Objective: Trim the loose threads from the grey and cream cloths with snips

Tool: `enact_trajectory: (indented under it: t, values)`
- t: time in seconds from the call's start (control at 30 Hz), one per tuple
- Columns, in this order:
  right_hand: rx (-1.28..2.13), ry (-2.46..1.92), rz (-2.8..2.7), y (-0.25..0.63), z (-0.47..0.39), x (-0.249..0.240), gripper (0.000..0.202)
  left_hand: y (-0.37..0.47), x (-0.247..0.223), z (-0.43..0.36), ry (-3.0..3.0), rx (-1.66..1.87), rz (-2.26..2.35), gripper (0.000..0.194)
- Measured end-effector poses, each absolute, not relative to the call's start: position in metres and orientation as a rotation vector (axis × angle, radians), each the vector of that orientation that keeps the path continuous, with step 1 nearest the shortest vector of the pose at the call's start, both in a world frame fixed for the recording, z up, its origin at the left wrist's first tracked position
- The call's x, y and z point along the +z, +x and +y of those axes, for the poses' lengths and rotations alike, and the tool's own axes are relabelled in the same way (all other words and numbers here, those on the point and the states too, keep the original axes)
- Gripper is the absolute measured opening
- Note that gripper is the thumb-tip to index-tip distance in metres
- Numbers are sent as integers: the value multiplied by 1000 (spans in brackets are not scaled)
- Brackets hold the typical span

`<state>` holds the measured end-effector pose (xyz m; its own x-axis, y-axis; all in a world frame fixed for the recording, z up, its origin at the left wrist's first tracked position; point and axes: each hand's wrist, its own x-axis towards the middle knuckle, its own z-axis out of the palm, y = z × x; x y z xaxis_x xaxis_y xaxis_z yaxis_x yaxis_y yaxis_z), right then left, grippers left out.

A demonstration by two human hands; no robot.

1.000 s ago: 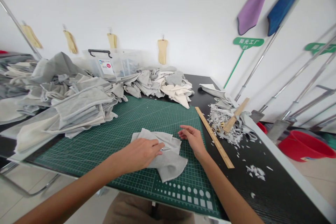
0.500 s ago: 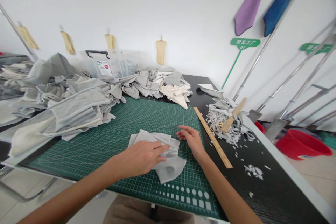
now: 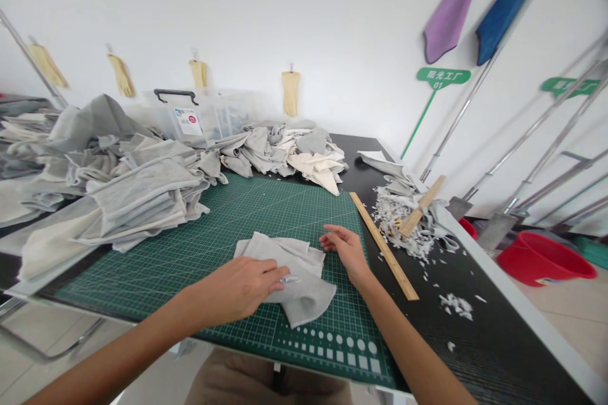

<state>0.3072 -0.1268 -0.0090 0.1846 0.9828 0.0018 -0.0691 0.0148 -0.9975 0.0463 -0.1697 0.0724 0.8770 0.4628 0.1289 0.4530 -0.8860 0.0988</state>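
Note:
A light grey piece of cloth [image 3: 304, 288] lies loosely spread and creased on a green cutting mat [image 3: 228, 215]. My left hand [image 3: 249, 285] rests over the cloth's left part, its fingers pressed together. From those fingertips pokes a small shiny object [image 3: 291, 279], too little exposed for its kind to be made out. At the cloth's upper right edge is my right hand [image 3: 346, 252], its fingers apart and slightly curled, with nothing in them. Whether the right fingertips touch the cloth I cannot tell.
A wooden ruler [image 3: 384, 247] borders the mat's right side. Beyond it, another ruler [image 3: 422, 205] lies on white scraps [image 3: 403, 221]. Grey cloths [image 3: 147, 190] are heaped at left, more cloths [image 3: 294, 152] behind, beside a clear plastic box [image 3: 190, 120]. A red bucket [image 3: 541, 259] stands at right.
My left hand has drawn back a little to the left, uncovering more of the cloth's middle and the shiny object. My right hand has stayed nearly still.

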Motion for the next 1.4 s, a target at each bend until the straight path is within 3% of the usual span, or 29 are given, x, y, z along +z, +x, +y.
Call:
enact_trajectory:
  t: [0.37, 0.83, 0.97, 1.13, 1.23, 1.4]
  values:
    - [1095, -1243, -1018, 306, -129, -7, 30, 64, 74, -173, 2953, 313, 700, 30]
    - [1091, -1244, -1046, 307, -129, -9, 31, 19, 68, -168, 2925, 388, 830, 32]
    - [1071, -1238, -1067, 306, -129, -9, 33, -4, 70, -159, 2804, 549, 1029, 37]
    - [770, -1193, -1355, 299, -144, 13, 35, -45, 58, -129, 2567, 697, 1283, 42]
    - [502, -1200, -1712, 284, -165, 33, 50, -68, 39, -114, 2319, 835, 1498, 49]
    - [474, -1354, -2237, 248, -194, 36, 96, -100, 3, -114, 2086, 907, 1586, 54]
